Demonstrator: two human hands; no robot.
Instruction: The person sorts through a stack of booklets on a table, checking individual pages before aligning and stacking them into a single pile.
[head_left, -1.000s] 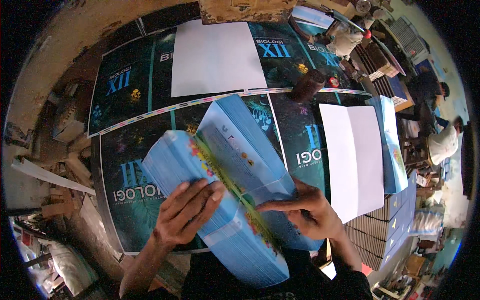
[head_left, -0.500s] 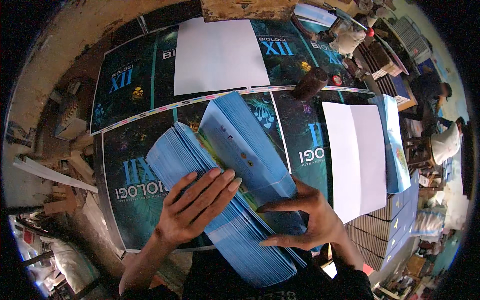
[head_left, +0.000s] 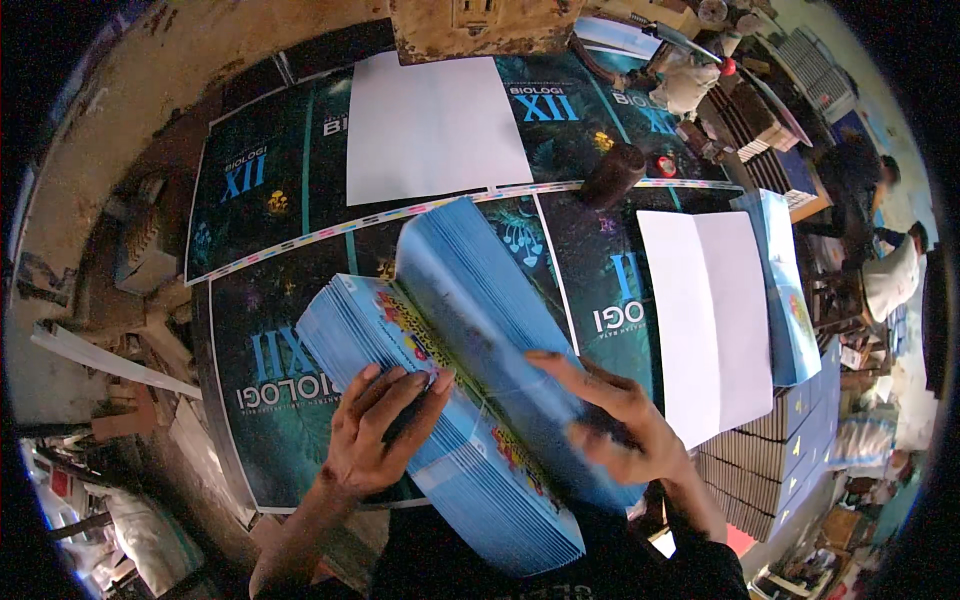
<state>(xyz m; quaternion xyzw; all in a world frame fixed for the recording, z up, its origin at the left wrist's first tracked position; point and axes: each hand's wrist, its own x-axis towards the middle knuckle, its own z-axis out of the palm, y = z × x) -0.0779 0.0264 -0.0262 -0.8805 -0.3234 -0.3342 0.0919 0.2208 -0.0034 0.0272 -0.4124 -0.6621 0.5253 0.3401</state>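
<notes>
A thick bundle of blue printed sheets lies parted in two in front of me, a left stack [head_left: 440, 450] and a right stack [head_left: 490, 300]. Colourful pictures show along the gap between them. My left hand [head_left: 385, 425] rests its spread fingertips on top of the left stack, beside the gap. Over the right stack, my right hand [head_left: 625, 420] is somewhat blurred, with its thumb and fingers apart and nothing visible between them. The near end of the bundle reaches my dark shirt.
Dark printed cover sheets [head_left: 255, 225] spread under the bundle. A white sheet [head_left: 430, 130] lies at the back, and a folded white sheet [head_left: 705, 320] to the right, by more blue sheets [head_left: 785, 290]. A dark cylinder [head_left: 613, 176] stands behind. Stacked books [head_left: 770, 460] are right; people sit farther off.
The gap between the two stacks has widened, showing more of the coloured pictures. My left hand has drawn back slightly; my right hand has lifted off the sheets' near edge and moved upward.
</notes>
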